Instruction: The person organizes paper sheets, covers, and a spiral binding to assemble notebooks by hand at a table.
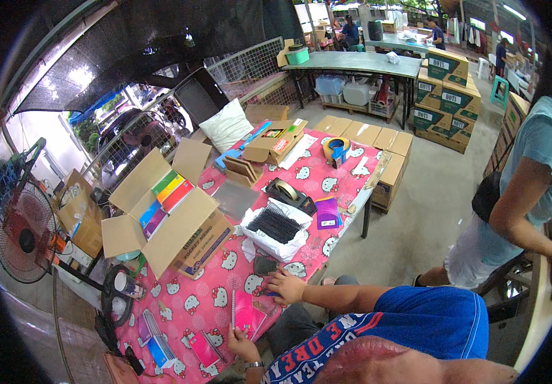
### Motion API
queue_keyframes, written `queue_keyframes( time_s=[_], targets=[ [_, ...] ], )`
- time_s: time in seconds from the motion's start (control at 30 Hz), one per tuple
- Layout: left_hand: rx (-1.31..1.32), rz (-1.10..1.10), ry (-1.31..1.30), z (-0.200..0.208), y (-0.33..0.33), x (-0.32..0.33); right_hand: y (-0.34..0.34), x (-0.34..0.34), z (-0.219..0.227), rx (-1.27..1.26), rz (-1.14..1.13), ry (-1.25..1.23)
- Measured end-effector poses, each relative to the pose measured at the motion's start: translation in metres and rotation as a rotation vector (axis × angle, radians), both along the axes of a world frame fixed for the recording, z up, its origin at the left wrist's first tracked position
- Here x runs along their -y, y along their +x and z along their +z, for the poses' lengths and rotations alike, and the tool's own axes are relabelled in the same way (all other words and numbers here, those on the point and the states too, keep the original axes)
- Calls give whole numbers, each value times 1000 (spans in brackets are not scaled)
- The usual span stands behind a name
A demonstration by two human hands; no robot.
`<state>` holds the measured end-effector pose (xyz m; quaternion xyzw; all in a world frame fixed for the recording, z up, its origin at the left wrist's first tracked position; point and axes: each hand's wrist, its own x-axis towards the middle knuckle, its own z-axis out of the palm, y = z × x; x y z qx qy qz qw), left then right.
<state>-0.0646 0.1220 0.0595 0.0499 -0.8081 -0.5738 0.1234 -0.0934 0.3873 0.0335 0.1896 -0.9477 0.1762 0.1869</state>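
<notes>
My left hand [243, 346], with a watch on its wrist, pinches the lower end of a pink spiral notebook [243, 310] near the table's front edge. Another pink notebook [258, 322] lies partly beneath it. To the upper right, my right hand [285, 287] rests with its fingers stretched out. A small dark grey block [264, 265] sits just beyond those fingers. Farther off, a white paper-lined tray [269, 241] holds black binding coils [278, 222]. More pink notebooks [204, 349] and a stack of blue ones [159, 349] lie left of my left hand.
An open carton [189, 251] with colourful notebooks stands left on the pink tablecloth [227, 259]. A tape dispenser [291, 194], purple notebook [328, 213] and tape roll [336, 151] lie beyond. A fan [25, 233] is at left. A co-worker [522, 192] stands at right; stacked cartons [443, 102] are behind.
</notes>
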Motion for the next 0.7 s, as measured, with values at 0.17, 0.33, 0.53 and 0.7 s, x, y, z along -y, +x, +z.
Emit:
queue_keyframes(
  time_s=[0.17, 0.33, 0.53, 0.7],
  targets=[
    [-35, -75, -143, 6, 4, 1, 2, -3, 1, 17, 5, -13],
    [-115, -39, 88, -13, -1, 4, 4, 1, 7, 86, -18, -3],
    [-77, 26, 100, -12, 0, 9, 3, 5, 15, 39, -81, -15],
    [-101, -14, -68, 58, 2, -10, -1, 0, 8, 84, -99, 17]
  ],
)
